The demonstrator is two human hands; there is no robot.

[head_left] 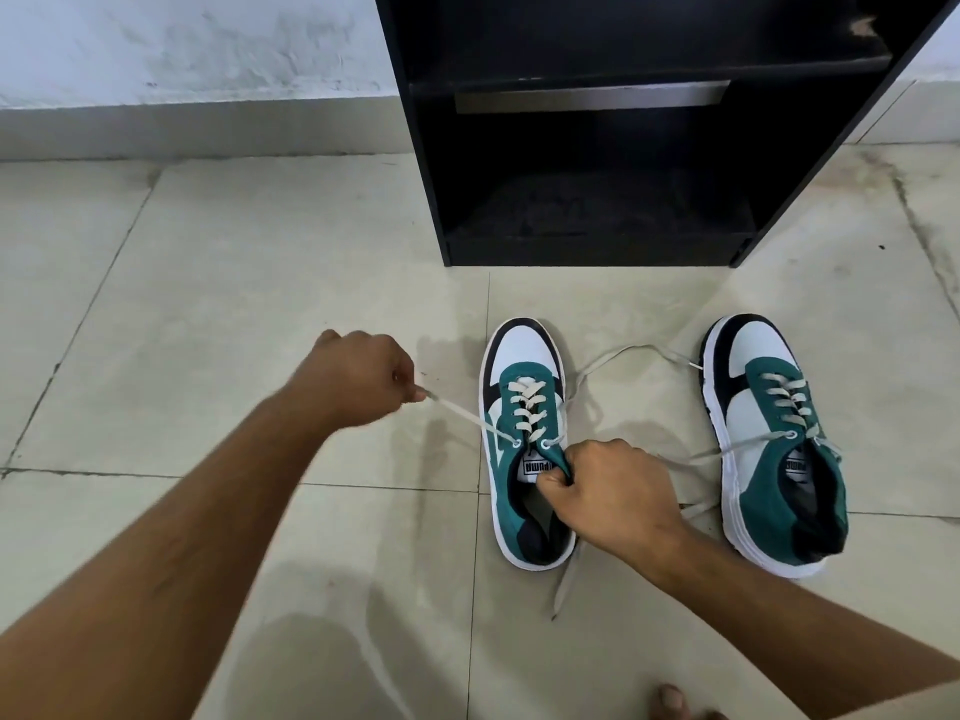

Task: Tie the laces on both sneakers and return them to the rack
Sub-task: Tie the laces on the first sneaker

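Left hand [363, 379]: fingers curled into a fist, pinching the end of a lace [470, 419] between thumb and forefinger; the lace runs taut from the fist to the left top eyelet of the left sneaker [525, 444].
Left arm: bare forearm reaches in from the lower left corner, wrist raised above the floor, hand well to the left of the shoe.
Left sneaker: stands flat on the floor tiles [234, 304], toe pointing toward the rack; white toe with a dark cap, teal cloth over the lacing, white sole, flat cream laces crossed through the eyelets, not knotted.
Right hand [610, 493]: fingers and thumb folded round the right edge of the left sneaker's opening, gripping the teal cloth beside the tongue; knuckles up.
Right arm: bare forearm comes in from the lower right corner, crossing in front of the gap between the two shoes.
Loose lace [631, 353]: runs from the left sneaker's right side in a slack curve across the floor toward the right sneaker's toe.
Right sneaker [774, 444]: same colours, flat on the floor, apart from the left one, laces untied and trailing to its left.
Rack [597, 241]: black, boxy, open shelves, standing on the floor behind both shoes, against a pale, scuffed wall [182, 49].
Floor tiles: pale, glossy, large squares with dark joints.
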